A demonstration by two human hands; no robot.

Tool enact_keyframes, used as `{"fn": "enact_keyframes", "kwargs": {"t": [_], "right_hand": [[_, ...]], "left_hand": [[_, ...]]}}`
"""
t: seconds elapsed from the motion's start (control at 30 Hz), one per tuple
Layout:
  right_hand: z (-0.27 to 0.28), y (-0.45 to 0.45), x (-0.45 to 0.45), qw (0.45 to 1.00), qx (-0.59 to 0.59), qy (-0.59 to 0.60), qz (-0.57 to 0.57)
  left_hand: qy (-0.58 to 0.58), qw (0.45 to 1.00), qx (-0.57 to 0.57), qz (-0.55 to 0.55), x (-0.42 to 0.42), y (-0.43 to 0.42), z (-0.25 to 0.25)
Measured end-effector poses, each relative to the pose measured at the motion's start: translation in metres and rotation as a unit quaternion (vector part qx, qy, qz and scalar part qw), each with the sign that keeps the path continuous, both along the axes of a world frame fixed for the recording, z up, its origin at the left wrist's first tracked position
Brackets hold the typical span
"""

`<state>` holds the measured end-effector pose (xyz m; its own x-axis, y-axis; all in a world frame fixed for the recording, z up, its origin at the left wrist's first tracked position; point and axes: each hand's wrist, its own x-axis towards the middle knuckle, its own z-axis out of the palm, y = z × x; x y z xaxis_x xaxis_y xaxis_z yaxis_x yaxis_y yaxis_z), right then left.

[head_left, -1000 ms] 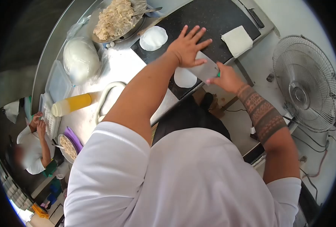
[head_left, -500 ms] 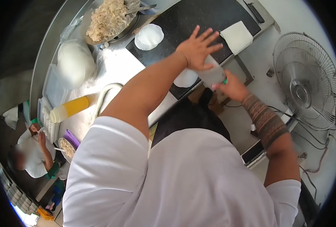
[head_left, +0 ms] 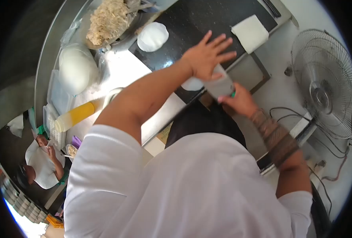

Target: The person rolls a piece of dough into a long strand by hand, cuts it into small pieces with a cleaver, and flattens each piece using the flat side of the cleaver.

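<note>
My right hand [head_left: 241,101] is closed around the handle of a broad-bladed cleaver [head_left: 220,84], with a bit of green showing at the grip. My left hand [head_left: 208,56] is open, its fingers spread, with the heel of the palm on or just over the blade's upper end. Partly hidden under the blade is a thin white dough round [head_left: 192,83] at the near edge of the black board [head_left: 191,23]. Another flat white dough round [head_left: 153,37] lies further left on the board. A folded white cloth [head_left: 250,33] rests on the board's right edge.
At the back left stands a bowl of pale filling [head_left: 107,22]. A large white dough mass [head_left: 77,68] and a yellow squeeze bottle [head_left: 76,116] are on the steel counter. A fan [head_left: 320,89] stands right; another person [head_left: 45,162] is at far left.
The view has shifted slightly. Both hands stay at the cleaver, which has turned a little over the dough round at the board's edge.
</note>
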<state>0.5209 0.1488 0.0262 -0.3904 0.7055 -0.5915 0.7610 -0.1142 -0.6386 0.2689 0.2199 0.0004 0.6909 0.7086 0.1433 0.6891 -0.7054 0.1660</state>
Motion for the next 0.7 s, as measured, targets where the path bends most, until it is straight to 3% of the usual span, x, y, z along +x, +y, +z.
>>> {"fn": "enact_keyframes", "kwargs": {"t": [0.07, 0.13, 0.23, 0.3, 0.33, 0.37, 0.43, 0.5, 0.57, 0.6, 0.7], "right_hand": [[-0.016, 0.033, 0.010, 0.996, 0.023, 0.087, -0.005], [-0.014, 0.067, 0.008, 0.986, 0.118, 0.103, 0.059], [0.014, 0.096, -0.007, 0.975, 0.178, -0.064, 0.115], [0.012, 0.080, -0.002, 0.984, 0.151, -0.049, 0.076], [0.015, 0.062, 0.003, 0.990, 0.125, -0.044, 0.055], [0.017, 0.041, 0.008, 0.994, 0.099, -0.039, 0.035], [-0.001, -0.003, 0.035, 0.998, 0.052, 0.019, 0.009], [0.008, -0.028, 0.054, 0.998, 0.015, -0.038, 0.055], [0.044, -0.027, 0.061, 0.992, -0.001, -0.082, 0.091], [0.058, -0.023, 0.061, 0.989, -0.008, -0.103, 0.109], [0.038, 0.008, 0.078, 0.999, 0.038, 0.010, 0.030]], "left_hand": [[0.017, 0.998, 0.055, 0.028, 0.003, 0.024, -0.003], [0.002, 0.993, 0.094, 0.068, -0.007, 0.045, -0.012], [-0.082, 0.978, 0.136, 0.134, -0.016, 0.054, -0.013], [-0.155, 0.961, 0.114, 0.198, -0.018, 0.051, 0.002], [-0.136, 0.955, 0.119, 0.234, -0.020, 0.042, 0.011], [-0.132, 0.959, -0.013, 0.251, -0.023, 0.034, 0.017], [-0.120, 0.914, -0.269, 0.277, -0.032, 0.018, 0.028], [-0.038, 0.898, -0.394, 0.195, -0.033, -0.008, 0.049], [-0.018, 0.876, -0.420, 0.238, -0.033, -0.030, 0.042], [-0.049, 0.899, -0.335, 0.279, -0.034, -0.044, 0.036], [-0.204, 0.866, -0.279, 0.361, -0.052, -0.066, 0.022]]}}
